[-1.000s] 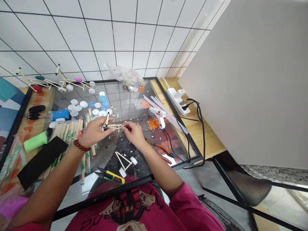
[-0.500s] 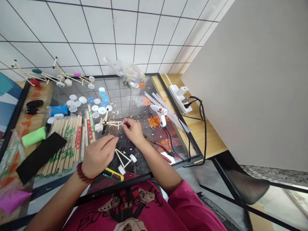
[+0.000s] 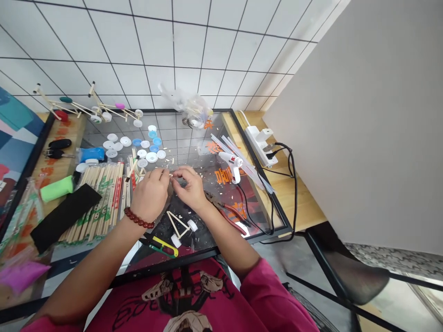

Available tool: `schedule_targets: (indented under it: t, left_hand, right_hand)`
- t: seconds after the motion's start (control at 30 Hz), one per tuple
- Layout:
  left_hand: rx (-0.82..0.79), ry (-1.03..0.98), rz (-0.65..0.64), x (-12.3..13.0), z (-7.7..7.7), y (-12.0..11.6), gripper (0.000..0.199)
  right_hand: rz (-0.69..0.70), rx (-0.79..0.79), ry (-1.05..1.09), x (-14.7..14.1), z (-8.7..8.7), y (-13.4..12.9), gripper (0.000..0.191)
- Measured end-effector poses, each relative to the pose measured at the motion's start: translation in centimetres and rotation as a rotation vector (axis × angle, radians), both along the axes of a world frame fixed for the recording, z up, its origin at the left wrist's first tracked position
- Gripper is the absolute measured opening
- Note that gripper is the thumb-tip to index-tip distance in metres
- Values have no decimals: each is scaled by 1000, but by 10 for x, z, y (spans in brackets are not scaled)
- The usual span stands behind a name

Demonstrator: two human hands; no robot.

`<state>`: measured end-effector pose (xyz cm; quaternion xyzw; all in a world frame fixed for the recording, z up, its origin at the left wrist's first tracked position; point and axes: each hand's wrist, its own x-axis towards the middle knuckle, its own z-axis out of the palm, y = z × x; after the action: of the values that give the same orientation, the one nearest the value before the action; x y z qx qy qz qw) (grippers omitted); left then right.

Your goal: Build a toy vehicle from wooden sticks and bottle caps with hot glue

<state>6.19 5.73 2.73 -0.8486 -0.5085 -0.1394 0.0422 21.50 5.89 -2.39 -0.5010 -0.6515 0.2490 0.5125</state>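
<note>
My left hand (image 3: 149,197), with a beaded bracelet at the wrist, is closed over a small chopstick model (image 3: 132,167) and hides most of it. One stick with a dark end shows past the knuckles. My right hand (image 3: 189,188) pinches at the model's right end, its fingertips nearly meeting those of the left. What lies between the fingertips is too small to make out. Below the hands rests a triangular stick frame (image 3: 178,224) with two white bottle-cap wheels. Close to the table's front edge is a yellow-and-green utility knife (image 3: 166,246).
Left of my hands lie wrapped chopsticks (image 3: 100,198), a black strip (image 3: 65,216) and a green packet (image 3: 57,189). Bottle caps (image 3: 151,157) spread behind. On the right are red-handled pliers (image 3: 231,214), a glue gun (image 3: 232,165), glue sticks (image 3: 238,154) and a corded power strip (image 3: 260,143).
My left hand has moved up from beside the model to close over it, now covering most of it. The model has shifted and tilted left. The view has swung slightly left.
</note>
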Motion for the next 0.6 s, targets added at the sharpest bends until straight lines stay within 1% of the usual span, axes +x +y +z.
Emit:
schedule_targets:
  t: [0.13,0.27,0.43,0.6]
  left_hand:
    - [29,-47,15,-10,8,5,36]
    - [73,-69,23,-16,14,6,33]
    - [95,-55,34,-18,17,4,34]
    - [105,-60,42,-19,15,5,31]
  right_hand:
    - [16,17,-73,-4,10,2,9]
    - [19,48,-87,-7,17,6,11]
    - [17,61,-144,-10,16,10,9]
    - [30,70,-179,-11,14,10,11]
